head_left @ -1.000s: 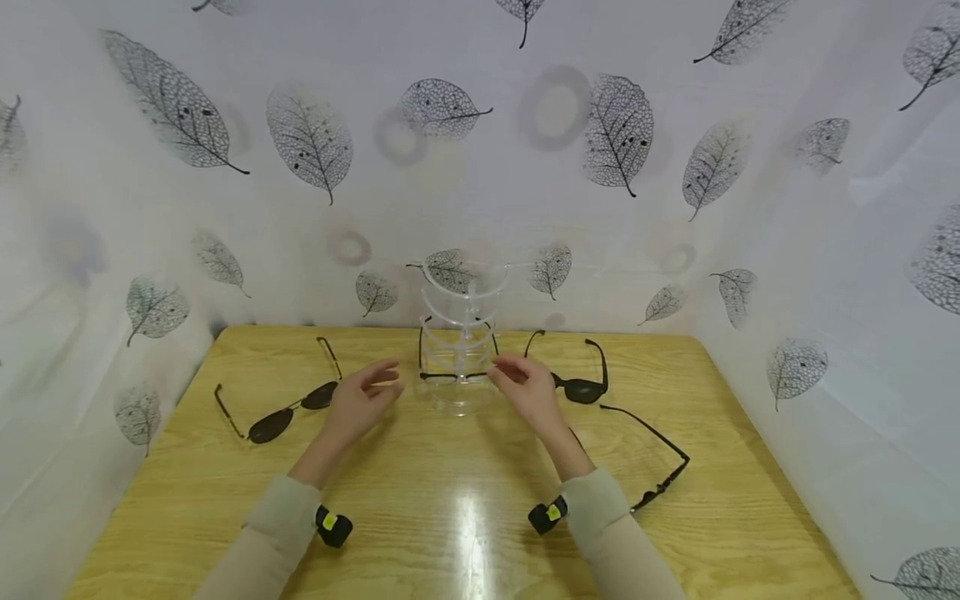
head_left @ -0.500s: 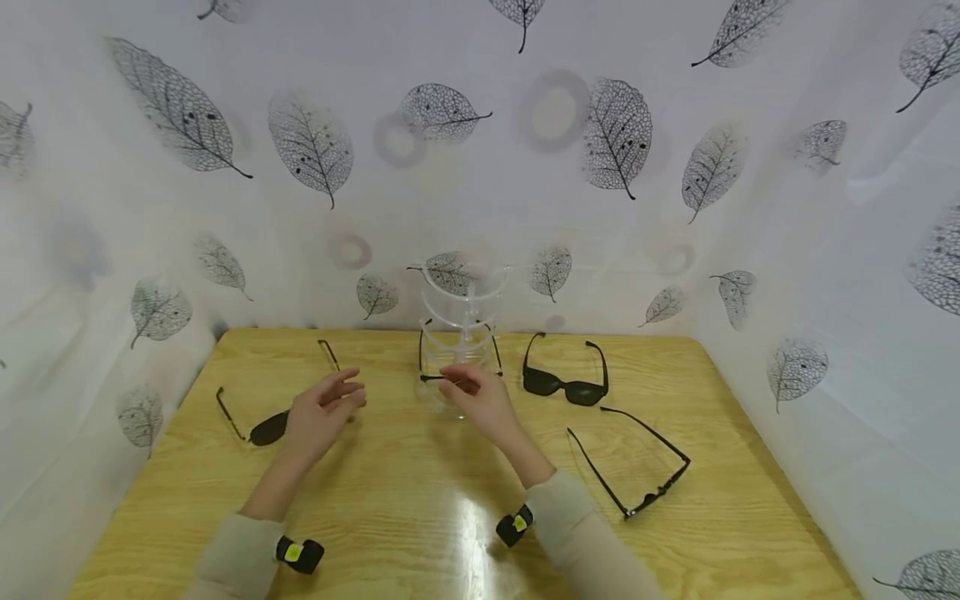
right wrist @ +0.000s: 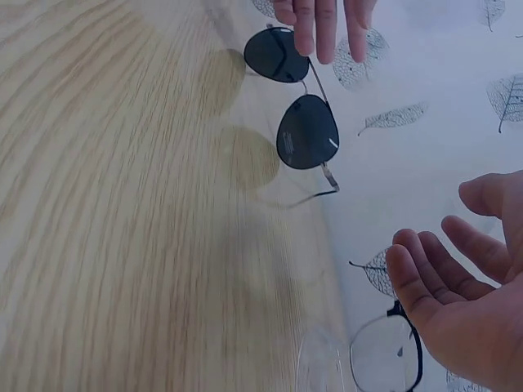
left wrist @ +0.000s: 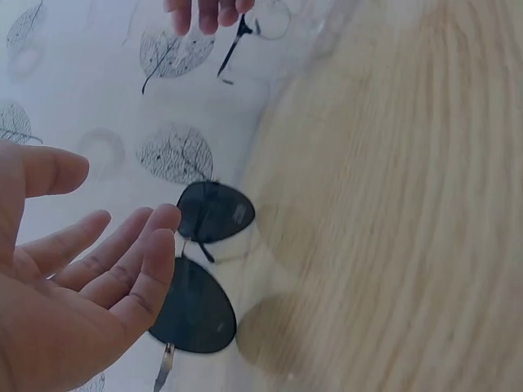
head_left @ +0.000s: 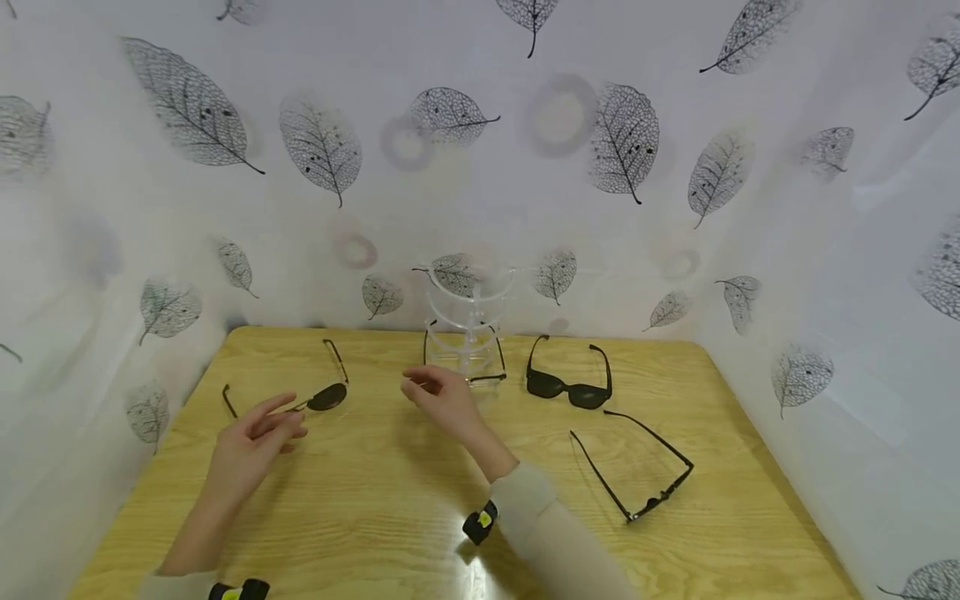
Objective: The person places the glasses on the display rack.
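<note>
My left hand (head_left: 247, 454) hovers over the left part of the table, its fingers loosely bent and nothing in them. Just beyond it lies a pair of dark aviator sunglasses (head_left: 327, 397) with temples spread; the hand hides one lens in the head view. Both lenses (left wrist: 196, 310) show in the left wrist view, right by the fingertips. My right hand (head_left: 446, 404), also relaxed and holding nothing, hangs left of centre, overlapping the front of a clear tiered display stand (head_left: 471, 321). Black-browed eyeglasses (head_left: 489, 377) sit on a low tier, partly hidden by that hand.
Right of the stand, black sunglasses (head_left: 547, 384) lie with temples pointing back. Nearer the front right is another dark-framed pair of glasses (head_left: 663, 496), temples unfolded. A leaf-printed white curtain (head_left: 480, 192) bounds the wooden table (head_left: 375, 517) at the back and sides.
Both hands have moved left: the left from beside the stand to the aviator sunglasses, the right from the eyeglasses' right end past their left end. The glasses stay where they were.
</note>
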A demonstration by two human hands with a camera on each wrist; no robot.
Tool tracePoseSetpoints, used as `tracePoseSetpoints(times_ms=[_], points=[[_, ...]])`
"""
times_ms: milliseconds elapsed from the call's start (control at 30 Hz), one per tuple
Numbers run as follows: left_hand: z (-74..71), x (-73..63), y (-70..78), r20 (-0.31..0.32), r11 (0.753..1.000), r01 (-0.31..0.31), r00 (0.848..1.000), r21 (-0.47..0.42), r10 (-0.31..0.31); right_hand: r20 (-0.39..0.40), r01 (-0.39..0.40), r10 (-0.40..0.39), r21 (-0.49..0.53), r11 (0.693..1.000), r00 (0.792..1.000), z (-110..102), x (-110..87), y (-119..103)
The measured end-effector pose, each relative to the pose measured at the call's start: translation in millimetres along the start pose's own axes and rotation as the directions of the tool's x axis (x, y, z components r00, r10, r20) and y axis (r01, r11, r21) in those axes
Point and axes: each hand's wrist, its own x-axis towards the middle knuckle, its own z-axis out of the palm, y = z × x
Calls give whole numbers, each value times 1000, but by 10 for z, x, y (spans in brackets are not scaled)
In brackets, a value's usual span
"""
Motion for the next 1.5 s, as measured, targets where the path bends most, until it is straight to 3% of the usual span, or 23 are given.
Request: tracePoseSetpoints(times_ms=[200,467,700,967,1133,1300,1500], points=[[-188,-109,-77,-36,997,68,997,28,-67,42,-14,16,-45,999,999,163,83,-48],[-417,-233,-183,-103,987,83,992,139,-69,82,-35,43,-99,995,996,341,174,-103],[-490,-360,-255,-206,974,114,976,197,-73,131,-27,40,-98,995,991,528,245,-100],[-495,-285,-294,-247,939,176,964,297,-103,110,-34,45,-100,994,993,634,316,-63],[-497,-222,-362,-274,928,218,952,301,-135,134,-40,53,-98,994,990,693,342,-32],[-501,-187,-400,-279,923,258,944,285,-178,156,-55,66,-74,996,986,744,355,-38],[-477,-172,-453,-268,935,253,946,249,-184,140,-74,83,-69,995,987,830,386,-17]])
